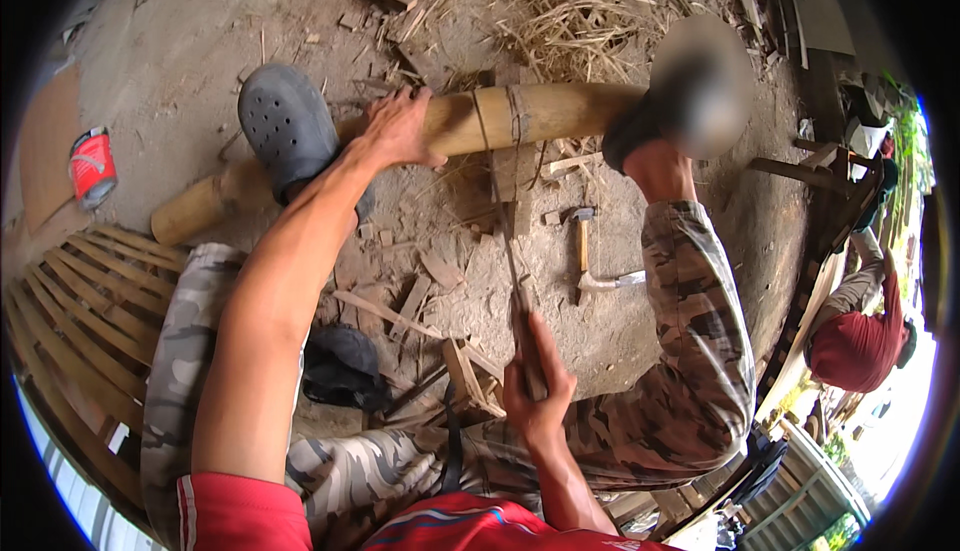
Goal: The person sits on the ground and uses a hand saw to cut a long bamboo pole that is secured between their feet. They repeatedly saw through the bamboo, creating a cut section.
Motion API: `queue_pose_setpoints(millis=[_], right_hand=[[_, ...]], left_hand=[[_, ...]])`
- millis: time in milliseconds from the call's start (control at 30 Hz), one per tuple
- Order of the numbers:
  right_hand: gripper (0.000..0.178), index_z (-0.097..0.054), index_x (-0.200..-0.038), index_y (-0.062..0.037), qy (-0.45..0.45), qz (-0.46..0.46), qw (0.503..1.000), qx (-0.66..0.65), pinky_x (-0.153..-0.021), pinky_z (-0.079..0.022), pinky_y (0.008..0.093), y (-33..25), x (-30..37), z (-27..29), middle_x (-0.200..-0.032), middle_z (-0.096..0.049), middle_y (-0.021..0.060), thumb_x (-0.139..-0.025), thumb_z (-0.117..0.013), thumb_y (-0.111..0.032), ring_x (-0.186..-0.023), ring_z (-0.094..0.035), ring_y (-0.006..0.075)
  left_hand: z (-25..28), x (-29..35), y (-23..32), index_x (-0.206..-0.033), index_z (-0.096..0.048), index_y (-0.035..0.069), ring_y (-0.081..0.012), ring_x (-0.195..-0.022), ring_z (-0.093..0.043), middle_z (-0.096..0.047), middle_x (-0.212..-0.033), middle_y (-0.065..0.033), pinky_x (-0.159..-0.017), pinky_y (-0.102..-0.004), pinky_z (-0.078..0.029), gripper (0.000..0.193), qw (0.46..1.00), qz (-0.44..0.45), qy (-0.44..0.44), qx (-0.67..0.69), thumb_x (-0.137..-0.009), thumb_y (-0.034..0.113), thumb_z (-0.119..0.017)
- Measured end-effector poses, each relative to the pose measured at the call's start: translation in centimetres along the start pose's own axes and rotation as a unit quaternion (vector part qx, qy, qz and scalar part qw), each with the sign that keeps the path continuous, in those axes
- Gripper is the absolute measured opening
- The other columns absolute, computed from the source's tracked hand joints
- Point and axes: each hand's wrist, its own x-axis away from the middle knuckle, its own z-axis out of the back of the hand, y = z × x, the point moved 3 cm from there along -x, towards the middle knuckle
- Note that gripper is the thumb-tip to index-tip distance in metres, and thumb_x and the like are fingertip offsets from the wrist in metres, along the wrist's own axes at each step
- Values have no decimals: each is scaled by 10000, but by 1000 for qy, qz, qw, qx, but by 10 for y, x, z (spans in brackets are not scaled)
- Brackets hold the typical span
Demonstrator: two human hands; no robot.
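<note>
A thick bamboo pole (570, 111) lies crosswise in front of me, off the ground under both my shod feet. My left hand (402, 129) presses on it from above, fingers over the far side and thumb toward me. In my right hand (540, 391) is the wooden handle of a handsaw (497, 186). Its long narrow blade points away from me and crosses the pole right of my left hand. A wooden block (512, 176) shows beneath the pole near the blade. How deep the blade sits cannot be seen.
A hammer (583, 236) lies on the dirt floor right of the saw, beside another tool with a metal blade (630, 278). Wood scraps and a pile of shavings (590, 26) litter the ground. A red can (93, 166) is at left. At far right crouches another person (855, 351).
</note>
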Motion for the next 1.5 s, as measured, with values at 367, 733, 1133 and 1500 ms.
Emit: queue_pose_setpoints(millis=[367, 733, 1133, 1500], right_hand=[[703, -506, -1450, -57, -21, 53, 996, 61, -956, -537, 345, -4, -34, -19, -1425, -563, 159, -771, -489, 123, -1233, -618, 255], [674, -475, -1468, -79, 21, 147, 988, 44, -830, -588, 405, 8, -140, -51, -1428, -536, 205, -814, -492, 85, -1106, -667, 352], [636, -550, -1405, -53, 33, -3, 998, -49, -1041, -462, 337, -15, -135, -36, -1356, -613, 203, -792, -500, 110, -1263, -594, 290], [583, -527, -1424, -53, 52, 26, 998, -26, -926, -532, 343, -1, -185, -50, -1300, -641, 203, -848, -541, 41, -1148, -655, 293]], left_hand=[[12, -1, -12, -1446, -358, -57, -466, -1327, -468, -442, -1434, -350, -1113, -555, -384, 1227, 998, -2, -66, 25, -543, 584, -885], [10, -10, -2, -1389, -412, -68, -419, -1215, -567, -545, -1334, -282, -1023, -549, -444, 1168, 998, -17, -62, 25, -510, 543, -879], [11, -7, 11, -1442, -380, -25, -435, -1296, -505, -481, -1416, -297, -1070, -546, -414, 1183, 999, -17, -33, 17, -527, 526, -890], [18, -9, 22, -1293, -479, -56, -400, -1149, -604, -592, -1242, -259, -995, -521, -467, 1051, 998, -52, 3, 45, -510, 511, -892]])
